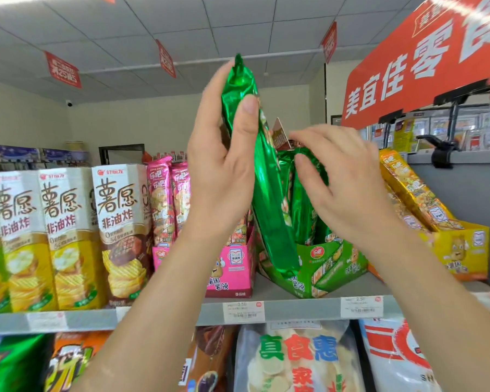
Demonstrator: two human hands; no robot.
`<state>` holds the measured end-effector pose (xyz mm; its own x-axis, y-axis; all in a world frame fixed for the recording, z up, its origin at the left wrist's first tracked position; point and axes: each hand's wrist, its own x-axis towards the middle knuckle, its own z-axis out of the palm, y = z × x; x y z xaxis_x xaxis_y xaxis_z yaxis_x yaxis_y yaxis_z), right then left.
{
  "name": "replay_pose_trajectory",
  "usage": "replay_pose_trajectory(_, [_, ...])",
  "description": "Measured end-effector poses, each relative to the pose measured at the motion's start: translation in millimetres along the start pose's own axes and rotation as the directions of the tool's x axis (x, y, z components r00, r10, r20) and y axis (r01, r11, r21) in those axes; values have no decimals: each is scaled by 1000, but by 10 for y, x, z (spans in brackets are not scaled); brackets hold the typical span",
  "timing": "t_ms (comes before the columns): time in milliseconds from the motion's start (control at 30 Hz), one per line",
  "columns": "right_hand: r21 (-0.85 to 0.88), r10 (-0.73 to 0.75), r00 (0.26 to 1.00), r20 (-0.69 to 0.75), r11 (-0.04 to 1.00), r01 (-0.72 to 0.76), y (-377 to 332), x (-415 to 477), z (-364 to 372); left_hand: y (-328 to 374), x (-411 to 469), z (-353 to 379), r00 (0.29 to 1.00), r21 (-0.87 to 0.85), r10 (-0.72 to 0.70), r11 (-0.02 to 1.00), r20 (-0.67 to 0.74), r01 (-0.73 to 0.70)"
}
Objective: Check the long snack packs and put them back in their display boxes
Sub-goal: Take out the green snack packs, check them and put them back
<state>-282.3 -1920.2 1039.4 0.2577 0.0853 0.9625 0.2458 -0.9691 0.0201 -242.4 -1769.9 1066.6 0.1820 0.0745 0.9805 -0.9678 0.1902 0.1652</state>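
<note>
My left hand [224,165] grips a long green snack pack [269,199] near its top, thumb across the front. The pack stands tilted, its lower end at the front of the green display box [331,267] on the top shelf. My right hand [343,188] reaches over the other green packs [303,210] standing in that box, with its fingers curled on their tops. A pink display box [232,264] with long pink packs [164,199] stands to the left. On the right, a yellow display box [458,250] holds leaning yellow packs [408,188].
Tall chip cartons [68,236] fill the shelf's left side. The shelf edge [294,309] carries price tags. Large snack bags [294,360] sit on the shelf below. A red sign [425,58] hangs above right, with a grey partition [464,188] behind the yellow box.
</note>
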Motion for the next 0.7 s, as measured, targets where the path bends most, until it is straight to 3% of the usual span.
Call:
replay_pose_trajectory(33, [185, 64, 998, 4, 981, -64, -58, -123, -45, 23, -65, 13, 999, -43, -42, 998, -14, 41])
replay_pose_trajectory(100, [524, 150, 972, 180, 822, -223, -212, -414, -139, 52, -190, 37, 993, -100, -104, 990, -60, 98])
replay_pose_trajectory(167, [649, 135, 931, 338, 683, -335, -346, -723, -162, 57, -314, 65, 982, -152, -151, 979, -116, 133])
replay_pose_trajectory(333, [661, 352, 824, 444, 493, -566, -511, -1214, -76, 71, -595, 191, 931, -300, -324, 917, -169, 265])
replay_pose_trajectory(533, [694, 418, 830, 369, 470, -545, -485, -1342, -45, 37, -757, 217, 829, -496, -559, 716, 16, 492])
replay_pose_trajectory(700, [697, 492, 828, 270, 493, -521, -553, -1301, -86, 98, -964, 299, 811, -460, -569, 690, 134, 560])
